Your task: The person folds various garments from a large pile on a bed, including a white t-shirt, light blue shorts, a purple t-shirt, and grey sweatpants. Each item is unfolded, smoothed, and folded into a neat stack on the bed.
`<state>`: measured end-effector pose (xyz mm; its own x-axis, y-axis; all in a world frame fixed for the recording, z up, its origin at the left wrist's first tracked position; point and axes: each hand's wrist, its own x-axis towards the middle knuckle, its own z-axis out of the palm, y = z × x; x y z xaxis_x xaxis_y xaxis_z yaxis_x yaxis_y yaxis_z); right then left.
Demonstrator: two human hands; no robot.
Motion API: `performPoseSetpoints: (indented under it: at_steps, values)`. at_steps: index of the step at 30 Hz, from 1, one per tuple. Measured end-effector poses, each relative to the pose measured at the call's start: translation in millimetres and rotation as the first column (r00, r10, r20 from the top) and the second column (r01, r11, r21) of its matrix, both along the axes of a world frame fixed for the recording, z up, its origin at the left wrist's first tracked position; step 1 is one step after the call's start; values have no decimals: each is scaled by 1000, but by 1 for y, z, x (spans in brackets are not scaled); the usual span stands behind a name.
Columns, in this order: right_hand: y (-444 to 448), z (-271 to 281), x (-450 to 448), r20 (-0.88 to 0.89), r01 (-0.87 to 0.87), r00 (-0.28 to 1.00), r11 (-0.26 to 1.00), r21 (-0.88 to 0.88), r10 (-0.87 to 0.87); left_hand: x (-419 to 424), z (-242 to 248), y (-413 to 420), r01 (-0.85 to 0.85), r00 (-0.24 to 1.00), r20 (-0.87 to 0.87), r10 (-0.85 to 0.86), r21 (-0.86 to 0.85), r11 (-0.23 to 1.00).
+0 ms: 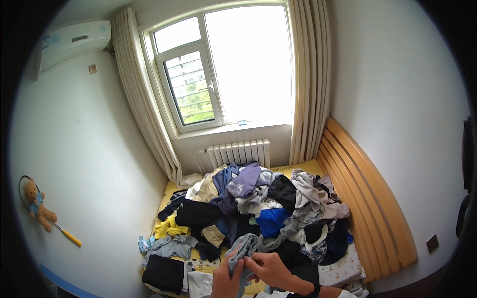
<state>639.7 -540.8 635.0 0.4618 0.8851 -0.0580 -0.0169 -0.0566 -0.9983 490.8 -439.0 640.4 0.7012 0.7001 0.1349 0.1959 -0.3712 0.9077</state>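
Both hands hold a grey garment point(244, 247) with a gathered elastic waistband, raised above the near part of the bed. My left hand point(226, 276) grips the band from the left, thumb against its edge. At its right side, my right hand point(270, 269) pinches the fabric with thumb and fingers; a dark band circles that wrist. The garment's lower part hangs between the hands and is partly hidden by them. Just beyond lies a large heap of clothes, with a bright blue piece point(274, 221) and a black piece point(197, 213) nearest the garment.
A folded black garment point(163, 273) lies at the bed's near left, beside a white cloth point(200, 284). A slatted wooden headboard point(367, 201) bounds the right side. A white radiator point(240, 153) stands beyond the heap, under the window. Yellow sheet point(193, 257) shows between clothes.
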Motion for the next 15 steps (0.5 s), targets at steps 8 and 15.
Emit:
performPoseSetpoints:
  at_steps: [8, 15]
  values:
    - [3, 2, -13, 284, 280, 885, 908, 313, -370, -5, 4, 5, 46, 997, 53, -52, 114, 992]
    - [-5, -16, -1, 154, 213, 960, 966, 146, -235, -6, 23, -5, 173, 984, 23, -175, 64, 983]
